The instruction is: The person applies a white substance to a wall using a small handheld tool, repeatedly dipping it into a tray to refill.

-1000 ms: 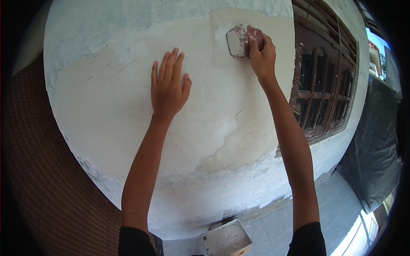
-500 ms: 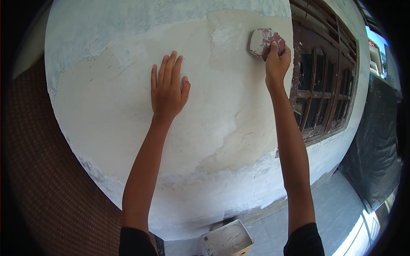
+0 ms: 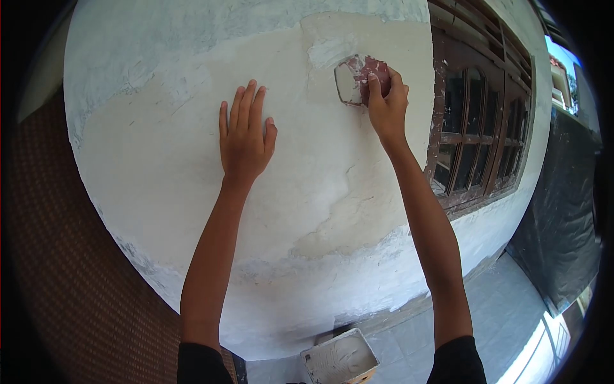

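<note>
My right hand [image 3: 388,107] grips a reddish-brown putty spreader [image 3: 377,72], thumb on its near face. White putty smears the spreader, with a thick pale patch on its left part. It is up against the upper right of the wall [image 3: 300,160], beside a rough whitish patch. Farther left, my left hand [image 3: 245,137] lies on the same wall, fingers stretched upward and thumb out to the side, holding nothing. The wall surface is cream in the middle, with bluish-white areas above and below.
A container of white putty [image 3: 342,358] stands on the grey floor [image 3: 409,339] below. To the right is a brown wooden window [image 3: 476,128] with glass panes. Dark sheeting [image 3: 563,211] hangs at far right. A brown woven surface [image 3: 77,256] borders the wall's left edge.
My right hand has moved the spreader left and slightly down across the wall, away from the window. My left hand stays flat in about the same place.
</note>
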A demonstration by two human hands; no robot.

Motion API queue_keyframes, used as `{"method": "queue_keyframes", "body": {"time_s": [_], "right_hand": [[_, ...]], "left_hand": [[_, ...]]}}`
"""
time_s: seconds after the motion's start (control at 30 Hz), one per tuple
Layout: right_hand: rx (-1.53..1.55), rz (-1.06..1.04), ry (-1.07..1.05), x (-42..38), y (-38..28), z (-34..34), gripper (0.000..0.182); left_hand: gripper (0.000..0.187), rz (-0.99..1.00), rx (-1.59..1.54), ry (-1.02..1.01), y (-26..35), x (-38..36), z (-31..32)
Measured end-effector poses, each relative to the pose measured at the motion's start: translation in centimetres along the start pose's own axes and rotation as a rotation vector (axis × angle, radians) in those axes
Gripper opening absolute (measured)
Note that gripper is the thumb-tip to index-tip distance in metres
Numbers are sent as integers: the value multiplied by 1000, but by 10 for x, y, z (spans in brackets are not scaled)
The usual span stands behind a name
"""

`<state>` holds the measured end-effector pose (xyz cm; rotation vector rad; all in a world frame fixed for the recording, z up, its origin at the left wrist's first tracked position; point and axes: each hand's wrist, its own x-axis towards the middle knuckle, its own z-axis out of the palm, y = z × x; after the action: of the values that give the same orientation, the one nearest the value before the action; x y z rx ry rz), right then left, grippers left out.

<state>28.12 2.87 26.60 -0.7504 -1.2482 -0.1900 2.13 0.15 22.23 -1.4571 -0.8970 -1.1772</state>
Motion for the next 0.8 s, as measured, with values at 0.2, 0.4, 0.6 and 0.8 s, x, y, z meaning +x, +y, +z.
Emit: {"method": "queue_keyframes", "body": {"time_s": [0.2,0.4,0.6,0.8], "right_hand": [[449,72,84,10,22,2,42],[653,344,222,21,32,-8,44],[-45,-165,-9,-2,30,1,38],[660,133,91,5,11,-12,37]], "left_hand": [[55,-3,10,1,1,-5,1],[55,-9,9,-13,4,-8,0],[55,0,11,-9,2,-8,0],[55,-6,16,-14,3,-11,-1]]}}
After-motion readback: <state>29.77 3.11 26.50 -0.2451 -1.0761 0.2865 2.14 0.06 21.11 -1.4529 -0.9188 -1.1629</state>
